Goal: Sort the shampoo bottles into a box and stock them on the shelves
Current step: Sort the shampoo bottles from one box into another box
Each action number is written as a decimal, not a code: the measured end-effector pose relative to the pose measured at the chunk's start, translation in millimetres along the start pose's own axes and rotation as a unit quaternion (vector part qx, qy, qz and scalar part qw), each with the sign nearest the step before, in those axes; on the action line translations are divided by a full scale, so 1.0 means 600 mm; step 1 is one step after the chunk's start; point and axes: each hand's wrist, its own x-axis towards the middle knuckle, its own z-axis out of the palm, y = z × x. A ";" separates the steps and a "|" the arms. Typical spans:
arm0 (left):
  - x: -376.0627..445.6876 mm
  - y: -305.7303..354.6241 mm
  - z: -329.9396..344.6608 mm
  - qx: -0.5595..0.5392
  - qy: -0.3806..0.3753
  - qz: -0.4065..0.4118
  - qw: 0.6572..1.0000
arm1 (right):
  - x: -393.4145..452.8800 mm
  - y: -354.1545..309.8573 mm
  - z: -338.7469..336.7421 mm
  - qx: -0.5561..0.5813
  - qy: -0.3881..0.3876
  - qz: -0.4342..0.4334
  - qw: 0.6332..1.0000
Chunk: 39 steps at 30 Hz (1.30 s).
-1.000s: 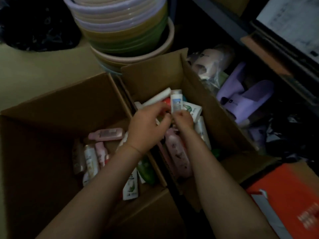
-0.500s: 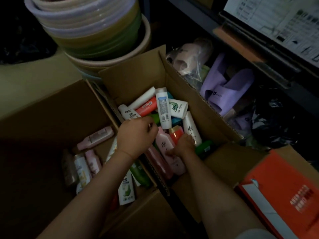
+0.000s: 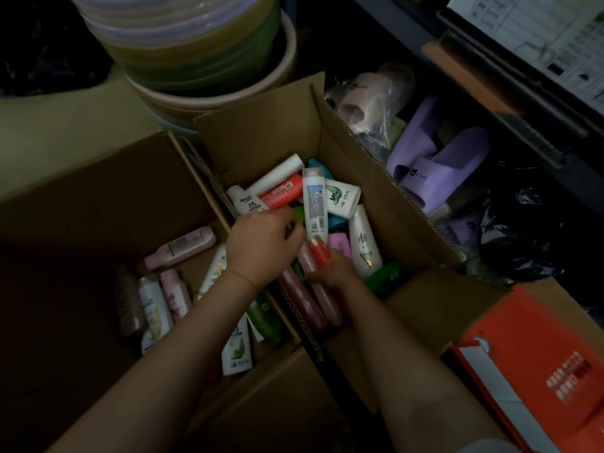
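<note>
My right hand [image 3: 333,271] gripped a red-capped bottle [image 3: 318,250]; my left [image 3: 264,243], curled, grip unclear, risked toppling the crowded pile.

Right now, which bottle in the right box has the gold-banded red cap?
The red bottle gripped by the right hand, its cap pointing up beside the tall white tube.

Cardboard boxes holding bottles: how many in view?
2. The left box sits under the left forearm, with pink and white bottles on its floor. The right box is beside it, crowded with bottles; both hands reach into it. Other boxes may lie outside the frame.
</note>
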 end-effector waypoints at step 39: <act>-0.004 0.005 0.005 0.006 0.050 -0.010 0.999 | 0.027 -0.001 -0.060 0.259 -0.345 0.117 0.894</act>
